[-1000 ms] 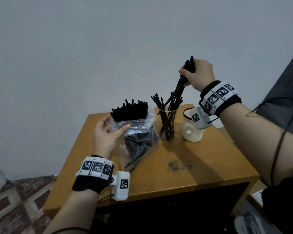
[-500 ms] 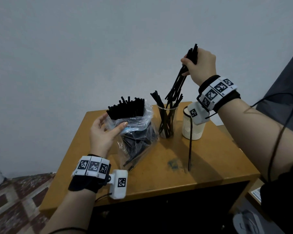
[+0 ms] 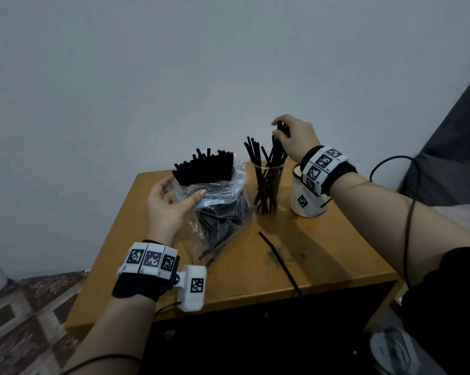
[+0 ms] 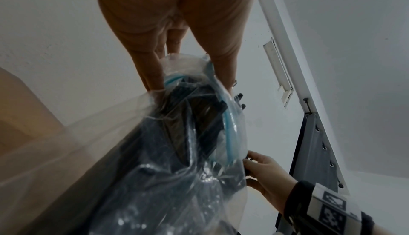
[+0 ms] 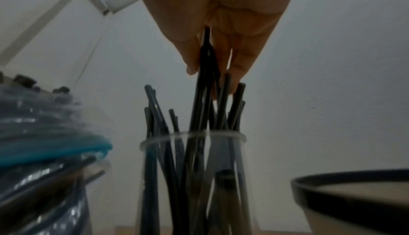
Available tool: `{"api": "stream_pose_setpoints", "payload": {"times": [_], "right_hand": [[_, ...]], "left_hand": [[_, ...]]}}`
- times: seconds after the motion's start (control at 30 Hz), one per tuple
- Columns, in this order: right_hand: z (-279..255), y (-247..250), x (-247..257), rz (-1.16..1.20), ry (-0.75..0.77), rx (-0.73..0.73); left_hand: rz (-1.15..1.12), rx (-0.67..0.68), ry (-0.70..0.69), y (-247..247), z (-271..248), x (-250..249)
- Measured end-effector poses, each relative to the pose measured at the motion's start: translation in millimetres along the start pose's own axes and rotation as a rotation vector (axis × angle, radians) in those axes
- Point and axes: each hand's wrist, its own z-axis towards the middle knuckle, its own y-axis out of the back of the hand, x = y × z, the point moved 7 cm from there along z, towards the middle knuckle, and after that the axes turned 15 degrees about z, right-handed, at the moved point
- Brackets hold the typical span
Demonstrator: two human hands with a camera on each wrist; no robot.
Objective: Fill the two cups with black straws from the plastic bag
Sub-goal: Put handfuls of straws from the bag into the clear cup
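Observation:
A clear plastic bag (image 3: pixel 223 201) (image 4: pixel 177 151) full of black straws (image 3: pixel 204 169) stands on the wooden table (image 3: pixel 323 255). My left hand (image 3: pixel 171 201) (image 4: pixel 168 67) grips the bag's upper edge. Beside it stands a clear cup (image 3: pixel 267 190) (image 5: pixel 194 177) holding several black straws. My right hand (image 3: pixel 293 136) (image 5: pixel 212 67) pinches a small bunch of straws (image 5: pixel 205 88) whose lower ends sit inside that clear cup. A white cup (image 3: pixel 298 204) (image 5: pixel 354 196) with a dark rim stands to the right, partly hidden by my right wrist. One loose straw (image 3: pixel 282 269) lies on the table, overhanging the front edge.
The table stands against a plain white wall (image 3: pixel 174 77). A patterned floor (image 3: pixel 25 320) lies to the left. A dark grey cloth (image 3: pixel 455 158) hangs at the right, and a black cable (image 3: pixel 407 234) runs along my right arm.
My right hand has come down, lowering its straws into the clear cup. One straw that was falling half a second ago now lies on the table. The left hand stays on the bag.

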Motion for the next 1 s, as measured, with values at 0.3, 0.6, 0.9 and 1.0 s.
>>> {"api": "stream_pose_setpoints", "payload": {"times": [0.3, 0.6, 0.9, 1.0], "right_hand": [[-4, -9, -7, -0.082, -0.004, 0.082], [-37, 27, 20, 0.261, -0.111, 0.007], [-142, -30, -22, -0.118, -0.37, 0.481], [-166, -45, -38, -0.209, -0.457, 0.618]], "left_hand": [[0.013, -0.006, 0.013, 1, 1, 0], [0.024, 0.004, 0.005, 0, -1, 0], [0.088, 0.0, -0.018, 0, -3, -5], [0.104, -0.009, -0.02, 0, -5, -5]]}}
